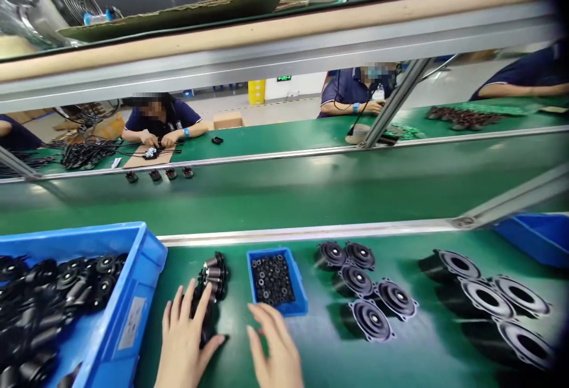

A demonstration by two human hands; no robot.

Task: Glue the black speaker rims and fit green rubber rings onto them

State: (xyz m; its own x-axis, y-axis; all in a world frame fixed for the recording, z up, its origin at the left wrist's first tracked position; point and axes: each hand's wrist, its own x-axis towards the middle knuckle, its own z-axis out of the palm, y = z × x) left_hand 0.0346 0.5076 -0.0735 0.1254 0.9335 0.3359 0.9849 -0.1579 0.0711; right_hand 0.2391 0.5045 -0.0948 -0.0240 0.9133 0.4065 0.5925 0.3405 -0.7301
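Observation:
My left hand reaches over a row of small black parts with metal cylinders, its fingers spread and its thumb apart. It partly hides the row's near end, so whether it touches a part is unclear. My right hand is just below a small blue tray, fingers slightly bent and thumb apart, with nothing seen between them. Small black and grey rings fill that tray. To its right stand several black flanged housings with centres fitted. Farther right are several similar housings with open round centres.
A large blue bin of black parts stands at the left. Another blue bin is at the right edge. Beyond a metal rail, a green belt carries several small parts. Co-workers sit at the far bench, below an overhead shelf.

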